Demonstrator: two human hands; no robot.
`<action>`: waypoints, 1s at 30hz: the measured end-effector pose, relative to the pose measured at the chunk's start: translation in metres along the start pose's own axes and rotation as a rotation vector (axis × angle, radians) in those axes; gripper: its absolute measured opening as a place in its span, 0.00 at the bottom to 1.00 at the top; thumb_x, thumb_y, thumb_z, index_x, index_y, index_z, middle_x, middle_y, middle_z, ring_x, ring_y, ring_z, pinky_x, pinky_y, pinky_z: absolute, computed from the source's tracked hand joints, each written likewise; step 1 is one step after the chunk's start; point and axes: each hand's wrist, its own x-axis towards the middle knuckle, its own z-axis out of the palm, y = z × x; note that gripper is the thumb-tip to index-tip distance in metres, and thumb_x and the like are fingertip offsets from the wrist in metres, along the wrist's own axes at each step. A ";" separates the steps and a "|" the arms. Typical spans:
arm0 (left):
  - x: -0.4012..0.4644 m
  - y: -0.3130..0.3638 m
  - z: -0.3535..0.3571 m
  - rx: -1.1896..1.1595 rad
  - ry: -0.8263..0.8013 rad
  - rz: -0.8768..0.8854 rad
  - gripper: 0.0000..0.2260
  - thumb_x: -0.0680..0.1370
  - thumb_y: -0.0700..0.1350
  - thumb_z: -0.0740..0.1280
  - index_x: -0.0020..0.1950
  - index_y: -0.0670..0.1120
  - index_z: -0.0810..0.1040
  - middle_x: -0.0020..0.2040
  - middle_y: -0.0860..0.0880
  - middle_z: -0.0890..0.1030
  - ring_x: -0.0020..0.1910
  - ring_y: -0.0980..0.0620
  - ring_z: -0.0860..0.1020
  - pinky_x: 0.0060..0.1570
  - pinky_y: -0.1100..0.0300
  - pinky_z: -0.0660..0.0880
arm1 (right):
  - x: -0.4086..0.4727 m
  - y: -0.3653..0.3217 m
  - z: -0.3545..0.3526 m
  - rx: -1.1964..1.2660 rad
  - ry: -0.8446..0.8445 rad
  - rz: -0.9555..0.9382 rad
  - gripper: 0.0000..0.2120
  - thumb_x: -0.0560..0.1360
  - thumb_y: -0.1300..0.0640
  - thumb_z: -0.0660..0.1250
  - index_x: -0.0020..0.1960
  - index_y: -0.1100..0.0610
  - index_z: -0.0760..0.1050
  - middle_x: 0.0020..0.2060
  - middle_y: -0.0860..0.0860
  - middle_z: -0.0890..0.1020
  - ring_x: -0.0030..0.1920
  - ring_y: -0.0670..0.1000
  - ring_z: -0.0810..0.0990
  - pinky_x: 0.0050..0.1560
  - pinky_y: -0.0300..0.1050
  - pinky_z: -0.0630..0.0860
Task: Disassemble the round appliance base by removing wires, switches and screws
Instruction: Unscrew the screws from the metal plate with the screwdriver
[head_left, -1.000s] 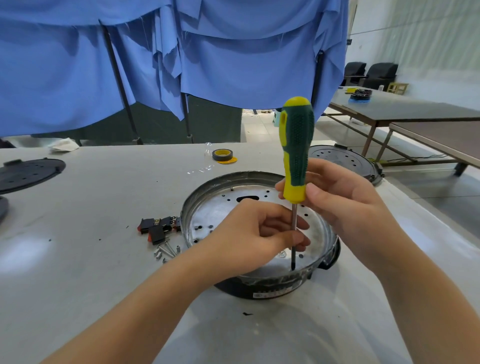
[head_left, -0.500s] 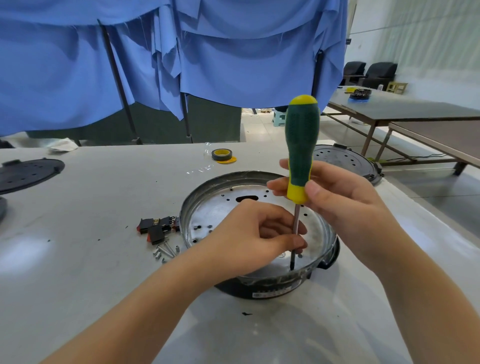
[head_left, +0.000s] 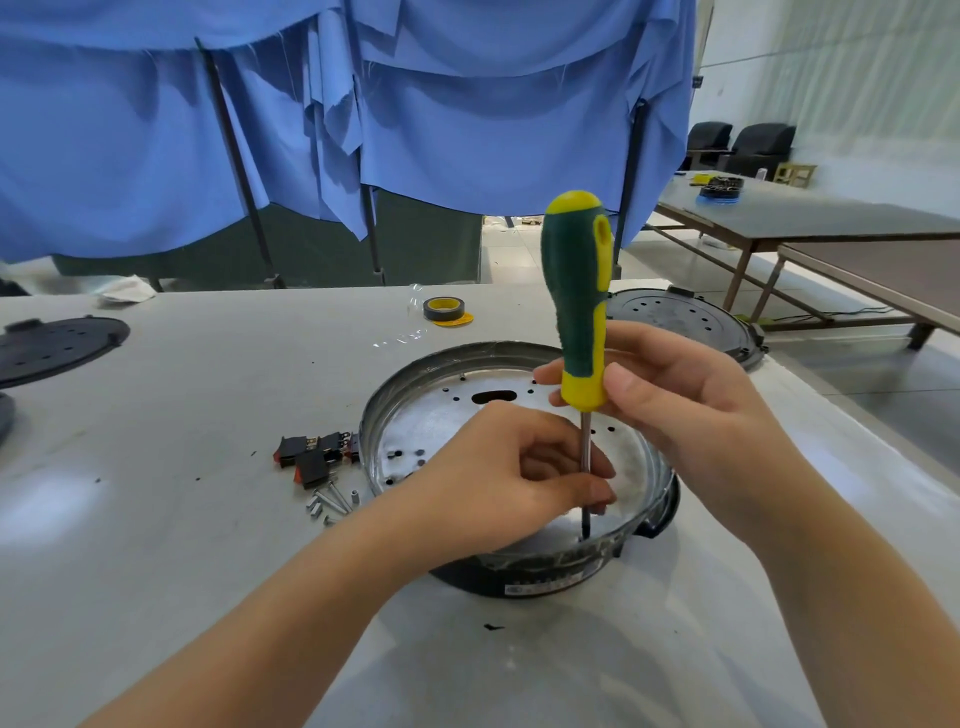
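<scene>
From the head camera, the round appliance base (head_left: 511, 457) sits on the grey table (head_left: 208, 415) right in front of the person, open side up, shiny perforated plate showing. The right hand (head_left: 691, 421) pinches the screwdriver (head_left: 576, 291) at the yellow collar of its handle, thumb against fingers, shaft upright; the left hand (head_left: 511, 475) curls its fingertips round the steel shaft low down, steadying it. The tip is planted near the front wall of the base, though the screw itself is hidden, so I can only guess it's seated. To do this well: keep the shaft plumb, press down as you turn so the tip doesn't cam out, and let the left fingers guide loosely rather than clamp. Now the count: one screwdriver, one base in hand, two dark round covers, one far left (head_left: 57, 348) and one behind the right hand (head_left: 685, 317), one tape roll (head_left: 444, 309), a cluster of black switches (head_left: 314, 454) that looks like two or three, and roughly five loose screws (head_left: 332, 501) beside the base.
</scene>
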 end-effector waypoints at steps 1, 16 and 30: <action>0.000 0.000 0.000 -0.003 0.024 -0.004 0.06 0.70 0.39 0.75 0.41 0.49 0.83 0.39 0.48 0.86 0.39 0.54 0.85 0.47 0.63 0.80 | 0.000 -0.001 0.001 -0.012 0.001 -0.012 0.13 0.72 0.56 0.67 0.56 0.53 0.77 0.47 0.50 0.86 0.50 0.49 0.84 0.51 0.38 0.78; 0.000 -0.002 -0.001 -0.109 -0.055 -0.056 0.08 0.74 0.35 0.71 0.48 0.47 0.82 0.45 0.47 0.86 0.44 0.52 0.85 0.51 0.63 0.79 | 0.002 0.006 -0.002 -0.016 -0.001 -0.010 0.16 0.74 0.55 0.60 0.60 0.53 0.75 0.51 0.51 0.85 0.39 0.48 0.80 0.50 0.43 0.79; 0.002 -0.002 0.000 -0.053 0.039 -0.025 0.07 0.68 0.36 0.76 0.44 0.41 0.83 0.39 0.45 0.85 0.38 0.51 0.84 0.48 0.59 0.81 | 0.002 0.006 -0.004 0.019 -0.005 -0.053 0.17 0.71 0.52 0.66 0.59 0.51 0.77 0.49 0.52 0.85 0.38 0.48 0.81 0.47 0.39 0.78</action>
